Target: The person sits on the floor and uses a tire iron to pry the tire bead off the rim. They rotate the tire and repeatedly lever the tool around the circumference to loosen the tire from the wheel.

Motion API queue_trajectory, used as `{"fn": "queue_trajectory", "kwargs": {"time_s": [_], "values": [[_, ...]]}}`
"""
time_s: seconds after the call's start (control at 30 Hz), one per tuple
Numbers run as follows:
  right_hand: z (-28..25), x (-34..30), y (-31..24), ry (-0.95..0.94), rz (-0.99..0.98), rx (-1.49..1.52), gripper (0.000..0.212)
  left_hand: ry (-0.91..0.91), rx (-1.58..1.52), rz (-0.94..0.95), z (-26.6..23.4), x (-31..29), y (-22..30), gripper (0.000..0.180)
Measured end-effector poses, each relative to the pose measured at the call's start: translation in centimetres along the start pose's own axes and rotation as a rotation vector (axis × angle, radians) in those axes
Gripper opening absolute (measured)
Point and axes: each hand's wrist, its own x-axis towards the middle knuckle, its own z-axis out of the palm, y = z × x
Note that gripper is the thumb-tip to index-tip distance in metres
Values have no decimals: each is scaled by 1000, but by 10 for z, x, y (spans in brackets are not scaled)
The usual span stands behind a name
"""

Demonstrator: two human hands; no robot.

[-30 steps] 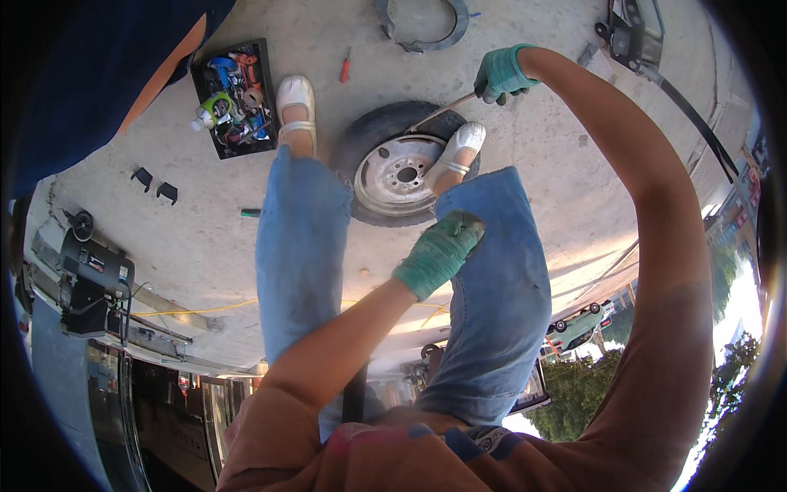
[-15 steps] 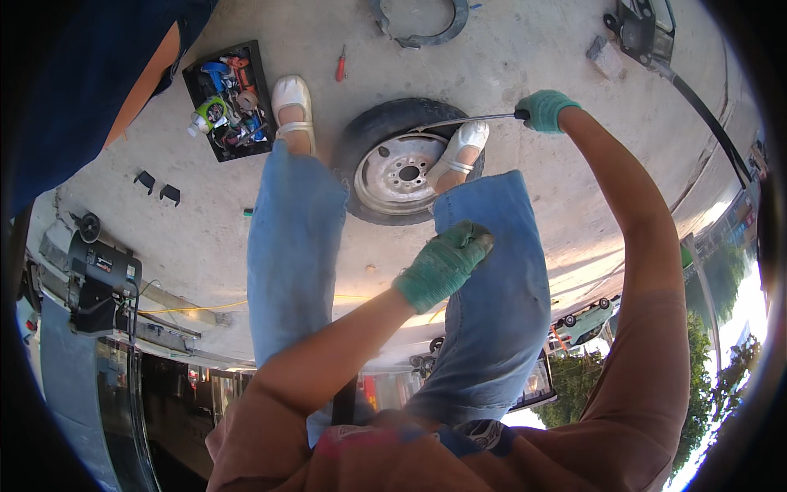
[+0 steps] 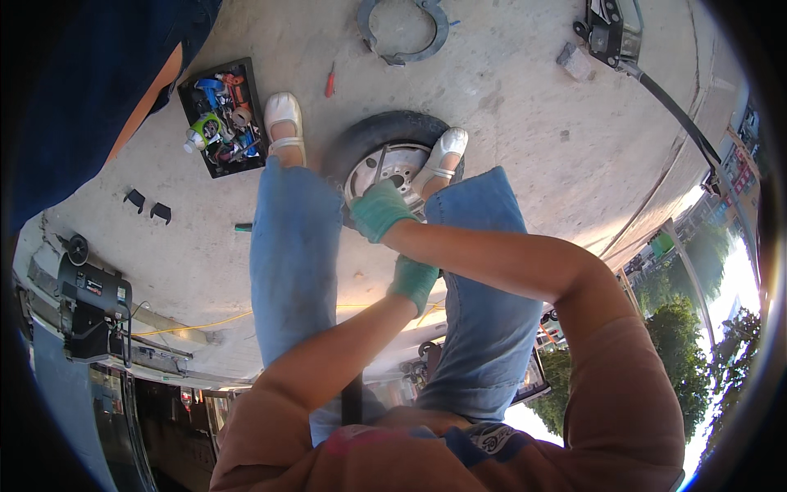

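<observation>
A black tyre [image 3: 393, 125] on a pale metal wheel rim [image 3: 365, 170] lies flat on the ground between my legs. My right foot, in a white shoe [image 3: 448, 149], presses on its right side. In a green glove, my right hand [image 3: 382, 211] is closed around a pry bar [image 3: 381, 164], whose metal shaft sticks up past the fist over the rim. Where the bar's tip touches cannot be made out. Just below, my left hand [image 3: 412, 283], also green-gloved, sits under my right forearm near my right knee. Its fingers are mostly hidden.
A black tray [image 3: 261, 115] of mixed tools stands left of my left shoe. Beyond the tyre lie a red-handled screwdriver [image 3: 330, 80] and a dark open ring [image 3: 438, 37]. A jack [image 3: 608, 37] is at far right, a machine [image 3: 94, 287] at left. Another person's dark clothing [image 3: 74, 98] fills the upper left.
My right hand has swung from the tyre's right side inward over the near left of the rim, bringing the pry bar along. My left hand has shifted slightly down and left, beneath the right forearm.
</observation>
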Motion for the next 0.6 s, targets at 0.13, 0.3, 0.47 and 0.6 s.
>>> {"fn": "queue_trajectory", "kwargs": {"time_s": [0.13,0.3,0.47,0.6], "values": [[56,83,-78,405,438,352,18,-120,32,-76,7,-30,15,28],[27,94,-109,545,1137,1126,41,-92,42,-101,8,-32,9,29],[-41,-5,-39,150,928,1718,24,-203,352,349,1,7,-75,27],[-41,-59,19,-70,889,1599,19,-130,357,121,3,-16,-23,26]]}}
